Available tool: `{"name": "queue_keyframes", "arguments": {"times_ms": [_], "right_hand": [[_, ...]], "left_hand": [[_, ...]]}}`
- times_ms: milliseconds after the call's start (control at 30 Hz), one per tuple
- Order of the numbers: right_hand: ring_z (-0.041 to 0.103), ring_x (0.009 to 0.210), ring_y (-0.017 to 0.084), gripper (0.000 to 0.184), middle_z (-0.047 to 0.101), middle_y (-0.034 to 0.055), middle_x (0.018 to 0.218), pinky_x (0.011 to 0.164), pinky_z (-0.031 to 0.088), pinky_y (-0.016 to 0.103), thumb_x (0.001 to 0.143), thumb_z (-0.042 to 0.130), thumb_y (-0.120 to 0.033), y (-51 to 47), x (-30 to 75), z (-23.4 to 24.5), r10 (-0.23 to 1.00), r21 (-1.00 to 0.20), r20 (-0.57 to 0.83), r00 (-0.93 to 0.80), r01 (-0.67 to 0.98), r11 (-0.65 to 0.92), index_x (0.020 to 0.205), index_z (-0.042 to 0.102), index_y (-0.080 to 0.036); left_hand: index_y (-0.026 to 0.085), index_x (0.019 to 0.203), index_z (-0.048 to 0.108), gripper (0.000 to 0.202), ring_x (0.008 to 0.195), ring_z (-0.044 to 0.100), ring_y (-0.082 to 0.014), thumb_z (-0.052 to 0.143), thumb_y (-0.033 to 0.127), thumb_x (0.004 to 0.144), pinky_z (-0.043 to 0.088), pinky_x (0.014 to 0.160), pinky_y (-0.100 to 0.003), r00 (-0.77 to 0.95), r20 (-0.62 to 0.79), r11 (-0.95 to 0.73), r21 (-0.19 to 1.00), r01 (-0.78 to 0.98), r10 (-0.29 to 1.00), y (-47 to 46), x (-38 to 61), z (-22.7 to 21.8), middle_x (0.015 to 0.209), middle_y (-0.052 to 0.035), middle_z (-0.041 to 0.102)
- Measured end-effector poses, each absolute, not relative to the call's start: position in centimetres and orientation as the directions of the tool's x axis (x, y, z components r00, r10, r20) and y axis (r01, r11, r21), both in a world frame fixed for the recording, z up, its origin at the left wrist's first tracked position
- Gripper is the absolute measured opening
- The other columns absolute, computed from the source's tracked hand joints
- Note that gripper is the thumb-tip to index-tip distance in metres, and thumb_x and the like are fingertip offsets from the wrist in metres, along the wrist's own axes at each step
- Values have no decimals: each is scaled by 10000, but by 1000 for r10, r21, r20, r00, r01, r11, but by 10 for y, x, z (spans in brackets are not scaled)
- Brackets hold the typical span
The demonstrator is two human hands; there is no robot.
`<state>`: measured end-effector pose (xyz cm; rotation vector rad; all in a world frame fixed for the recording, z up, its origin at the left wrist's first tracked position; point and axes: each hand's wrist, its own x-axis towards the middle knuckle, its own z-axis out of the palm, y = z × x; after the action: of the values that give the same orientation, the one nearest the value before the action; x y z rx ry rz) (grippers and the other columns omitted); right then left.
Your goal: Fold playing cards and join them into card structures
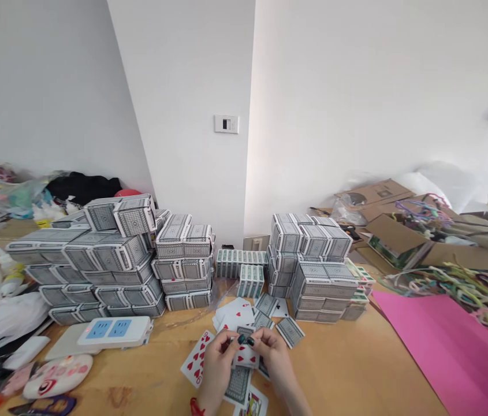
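Both my hands meet low in the middle of the view. My left hand [218, 364] and my right hand [276, 361] pinch a playing card [247, 359] between thumbs and fingers. Its lower part shows red hearts and a patterned grey back shows at the top, so it looks bent over, though my fingertips hide the fold. Under and around my hands lie loose cards: a nine of hearts [192, 365] on the left, a face-down card [239, 386] below, a picture card [253, 401] at the bottom edge, and another face-down card [290, 331] to the right.
Stacked blocks of grey-backed cards stand at the left [114, 257] and right [324, 283]. Small green packs [251, 281] sit between them. A white power strip [114, 331], scissors [44, 405], pink sheet [429, 341] and cardboard box [399, 240] lie around the wooden table [356, 370].
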<state>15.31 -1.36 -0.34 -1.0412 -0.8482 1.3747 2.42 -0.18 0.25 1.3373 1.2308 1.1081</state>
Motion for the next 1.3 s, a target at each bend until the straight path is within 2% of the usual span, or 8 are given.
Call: {"name": "queue_keyframes", "arguments": {"times_ms": [167, 300, 433, 700, 833, 1000, 1167, 1300], "right_hand": [[404, 456, 86, 246, 499, -27, 510, 466, 308, 200, 502, 705, -324, -11, 148, -5, 983, -887, -157, 93, -452, -99, 556, 543, -148], [397, 451, 76, 204, 495, -31, 501, 468, 312, 193, 520, 699, -267, -11, 150, -8, 985, -870, -154, 82, -483, -96, 547, 537, -147], [420, 454, 83, 210, 497, -24, 504, 480, 340, 208, 545, 690, -290, -13, 150, -8, 982, -846, -182, 40, -516, -136, 569, 547, -138], [411, 453, 77, 251, 486, -30, 523, 482, 340, 203, 581, 668, -354, -12, 147, -8, 992, -908, -125, 14, -403, -109, 616, 549, -135], [417, 479, 84, 254, 502, -20, 557, 480, 323, 199, 620, 636, -375, -15, 144, -1, 996, -951, -88, 7, -298, -82, 654, 563, -135], [394, 479, 86, 244, 465, -35, 513, 481, 312, 198, 622, 634, -365, -16, 141, 2, 997, -968, -39, 68, -251, -20, 596, 531, -146], [408, 493, 92, 221, 476, -33, 534, 486, 324, 199, 613, 638, -348, -15, 140, 0, 990, -943, -40, 136, -332, 8, 626, 539, -152], [443, 538, 105, 214, 521, -16, 587, 520, 344, 206, 616, 642, -346, -15, 138, 4, 995, -961, -14, 100, -275, 14, 663, 568, -150]], "left_hand": [[154, 609, 596, 245, 581, 504, -154, 585, 397, 583, 376, 528, -225, 15, -65, 65, 998, 1, 998, 0, 24, 8, 580, -7, 582], [147, 581, 587, 241, 526, 484, -134, 591, 388, 572, 363, 494, -218, 31, -95, 96, 994, -48, 995, -1, 25, 10, 542, -1, 562], [148, 599, 564, 224, 533, 472, -125, 592, 369, 584, 361, 498, -212, 13, -112, 112, 989, -96, 994, -1, 25, 10, 557, 8, 547], [150, 532, 491, 274, 479, 407, -89, 605, 395, 580, 327, 475, -197, -8, -111, 109, 985, -135, 994, 1, 23, 8, 494, 46, 464], [154, 511, 477, 259, 472, 401, -86, 599, 369, 589, 323, 467, -193, -45, -74, 70, 993, -90, 996, 1, 23, 9, 482, 51, 447], [152, 587, 567, 233, 584, 488, -142, 569, 380, 637, 373, 538, -219, -15, -10, 10, 999, 33, 1000, -2, 26, 15, 570, 4, 550], [153, 774, 610, 279, 737, 552, -196, 559, 396, 647, 419, 646, -262, -19, -12, 12, 1000, -10, 1000, -2, 28, 14, 785, -53, 634], [152, 720, 598, 259, 679, 546, -182, 561, 399, 650, 423, 627, -264, -25, 21, -21, 999, 25, 999, -1, 26, 9, 709, -40, 619]]}}
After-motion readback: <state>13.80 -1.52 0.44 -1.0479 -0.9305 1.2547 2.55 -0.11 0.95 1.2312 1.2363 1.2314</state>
